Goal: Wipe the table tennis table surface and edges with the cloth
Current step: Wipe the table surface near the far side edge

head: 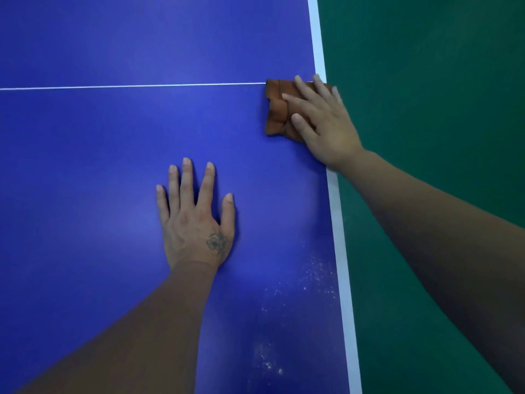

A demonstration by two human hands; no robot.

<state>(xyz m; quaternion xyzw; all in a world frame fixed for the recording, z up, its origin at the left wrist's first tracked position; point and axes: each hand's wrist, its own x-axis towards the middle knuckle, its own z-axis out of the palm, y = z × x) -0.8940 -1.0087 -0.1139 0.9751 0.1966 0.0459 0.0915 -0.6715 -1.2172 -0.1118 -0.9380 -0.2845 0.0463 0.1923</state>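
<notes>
Pressing flat: right hand (321, 120) with straight fingers on brown cloth (279, 109), upper right, at table (113, 137) white edge stripe (338, 223) | left hand (196, 217) flat, empty | dust specks (309, 282) below cloth along edge, right hand nearer.

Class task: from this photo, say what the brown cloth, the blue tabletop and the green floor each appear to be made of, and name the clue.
Cloth: soft woven or microfibre fabric, matte; it bunches into folds under the right hand.
Tabletop: rigid painted board, satin; soft light sheen, crisp white lines, pale specks lying on top.
Floor: smooth green surface, probably vinyl or rubber sports flooring; uniform, seamless, but uncertain.
</notes>
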